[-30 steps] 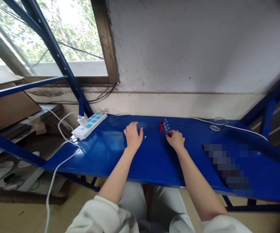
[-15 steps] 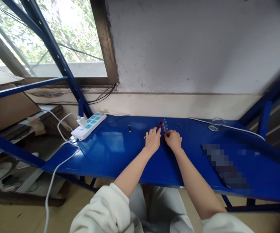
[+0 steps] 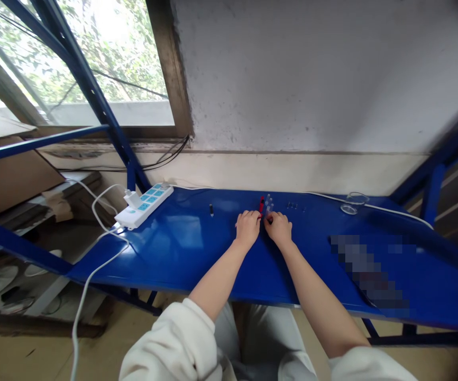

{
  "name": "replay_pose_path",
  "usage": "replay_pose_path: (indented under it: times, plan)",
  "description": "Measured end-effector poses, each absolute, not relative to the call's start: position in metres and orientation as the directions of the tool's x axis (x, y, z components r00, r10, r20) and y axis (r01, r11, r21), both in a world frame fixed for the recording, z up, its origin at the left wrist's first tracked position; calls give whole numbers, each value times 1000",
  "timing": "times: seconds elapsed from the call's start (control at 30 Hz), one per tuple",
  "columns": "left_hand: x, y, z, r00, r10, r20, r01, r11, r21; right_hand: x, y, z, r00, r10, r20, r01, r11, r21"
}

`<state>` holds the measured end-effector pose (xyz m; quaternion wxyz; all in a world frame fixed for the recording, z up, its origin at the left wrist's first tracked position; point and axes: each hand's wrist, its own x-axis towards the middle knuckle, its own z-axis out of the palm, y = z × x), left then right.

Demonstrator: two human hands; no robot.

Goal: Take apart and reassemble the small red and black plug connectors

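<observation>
On the blue table (image 3: 197, 254), a red object (image 3: 261, 203) stands just beyond my left hand (image 3: 248, 227). The fingers of that hand are curled down with their tips near the red object's base; what they hold, if anything, is hidden. Close beside it, my right hand (image 3: 278, 227) is closed with thumb and fingers pinched, and something small and dark shows at the fingertips. Several small clear pieces (image 3: 269, 202) stand beyond my right hand. A small black and clear item (image 3: 211, 210) stands alone to the left.
A white power strip (image 3: 144, 206) with cables lies at the table's left. Small clear pieces (image 3: 292, 205) lie to the right, and clear round items (image 3: 348, 209) are near the wall. A blurred dark object (image 3: 367, 275) is at the right.
My right hand has moved left, nearer to my left hand. My left hand has drawn its fingers in and shifted slightly left.
</observation>
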<state>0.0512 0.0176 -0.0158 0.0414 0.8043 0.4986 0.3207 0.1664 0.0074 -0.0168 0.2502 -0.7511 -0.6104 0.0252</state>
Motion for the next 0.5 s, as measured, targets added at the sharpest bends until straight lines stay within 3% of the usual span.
replay_pose_path:
  times: [0.13,0.27,0.5]
  plan:
    - [50,18,-17,240,814,529,738,-507,445,167,8,-19,237,930,283,905,-105,-413]
    - [46,19,-18,72,801,594,603,-510,614,168,6,-18,205,932,298,916,-76,-393]
    - [43,13,-13,-103,836,539,402,-461,791,162,0,-13,117,923,367,930,29,-367]
